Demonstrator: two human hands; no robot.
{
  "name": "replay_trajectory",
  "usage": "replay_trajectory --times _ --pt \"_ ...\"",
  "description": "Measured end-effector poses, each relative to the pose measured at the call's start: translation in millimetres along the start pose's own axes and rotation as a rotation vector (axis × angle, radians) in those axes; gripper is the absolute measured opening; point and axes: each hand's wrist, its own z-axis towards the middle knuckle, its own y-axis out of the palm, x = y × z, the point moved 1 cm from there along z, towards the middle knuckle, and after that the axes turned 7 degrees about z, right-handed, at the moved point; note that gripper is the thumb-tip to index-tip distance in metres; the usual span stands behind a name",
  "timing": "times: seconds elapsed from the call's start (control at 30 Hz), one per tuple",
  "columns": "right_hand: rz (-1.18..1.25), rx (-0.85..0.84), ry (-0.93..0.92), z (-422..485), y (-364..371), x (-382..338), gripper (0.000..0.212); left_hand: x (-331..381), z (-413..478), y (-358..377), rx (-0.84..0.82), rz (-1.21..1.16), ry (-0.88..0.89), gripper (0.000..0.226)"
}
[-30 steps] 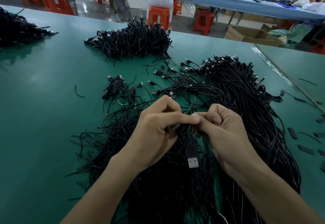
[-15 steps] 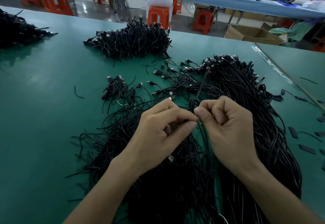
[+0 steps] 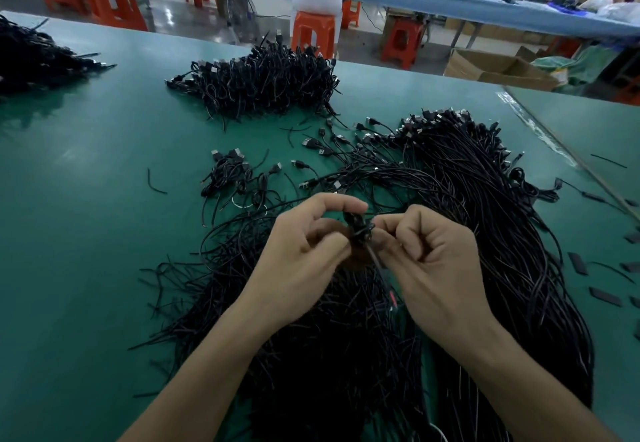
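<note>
Both hands meet over a green table (image 3: pixel 86 233). My left hand (image 3: pixel 304 261) and my right hand (image 3: pixel 429 261) hold one small coiled black USB cable (image 3: pixel 360 230) between them, fingers curled around it. A loose end of it hangs down between the palms. Under the hands lies a big heap of straight black cables (image 3: pixel 485 251) with USB plugs at the far end. A few coiled cables (image 3: pixel 235 178) lie to the left of the hands. A large pile of coiled cables (image 3: pixel 263 84) sits farther back.
Another dark cable pile (image 3: pixel 31 57) lies at the far left edge. Small black strips (image 3: pixel 606 296) are scattered at the right. Beyond the table stand orange stools (image 3: pixel 313 34), a cardboard box (image 3: pixel 498 69) and a person seated at a blue bench (image 3: pixel 485 5).
The USB plug that hung below my hands a second ago is no longer seen. The cable has been gathered into a tight coil between both hands, which rose slightly.
</note>
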Motion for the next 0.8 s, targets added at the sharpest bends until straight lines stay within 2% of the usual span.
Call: replay_trajectory --times 0.03,0.1,0.23,0.37,0.47,0.53,0.6,0.67,0.8 --pt "-0.019 0.001 0.017 0 -2 1 0.045 1 0 0 -0.011 -0.083 -0.059 0.036" --pt "-0.045 -0.018 0.058 0 -5 5 0.045 0 0 2 -0.030 -0.145 -0.127 0.030" --pt "-0.090 -0.087 0.154 0 -13 12 0.042 -3 -1 5 0.024 -0.014 -0.097 0.011" --pt "-0.108 -0.045 0.253 10 -33 15 0.022 -4 4 -5 -0.014 0.005 -0.103 0.019" --pt "-0.142 0.119 0.310 18 -63 27 0.006 -11 25 -25 0.149 0.077 -0.152 0.028" --pt "-0.301 0.156 0.374 18 -84 39 0.006 -21 46 -46 0.310 0.149 -0.174 0.035" --pt "-0.520 0.098 0.451 16 -97 54 0.009 -32 67 -68 0.405 0.314 -0.182 0.034" --pt "-0.749 -0.033 0.499 10 -100 67 0.008 -47 84 -88 0.453 0.526 -0.221 0.040" --pt "-0.983 -0.229 0.568 3 -87 86 0.026 -74 106 -108 0.493 0.753 -0.328 0.033"
